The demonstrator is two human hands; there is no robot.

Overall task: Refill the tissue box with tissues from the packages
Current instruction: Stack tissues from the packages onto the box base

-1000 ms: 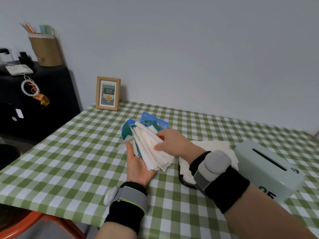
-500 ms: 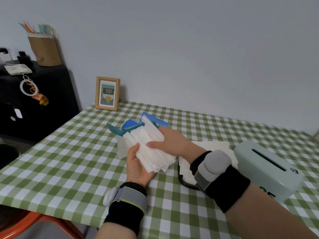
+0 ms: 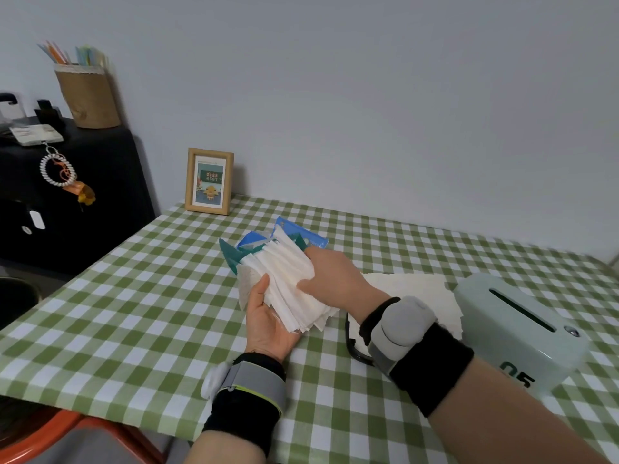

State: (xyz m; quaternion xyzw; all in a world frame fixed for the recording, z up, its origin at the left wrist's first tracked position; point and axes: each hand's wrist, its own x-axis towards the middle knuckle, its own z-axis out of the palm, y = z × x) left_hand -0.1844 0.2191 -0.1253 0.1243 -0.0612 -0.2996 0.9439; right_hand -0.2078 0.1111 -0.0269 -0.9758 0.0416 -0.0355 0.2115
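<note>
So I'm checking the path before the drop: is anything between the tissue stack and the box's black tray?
Nothing visible lies between the tissue stack and the black tray; only the blue-green wrapper clings to the stack's far end.

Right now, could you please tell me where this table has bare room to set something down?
Bare: the tablecloth between the picture frame, the left hand and the near edge; also the back strip beyond the mint tissue box. Crowded: right of the tissue stack, where loose tissues lie beside that box.
</note>
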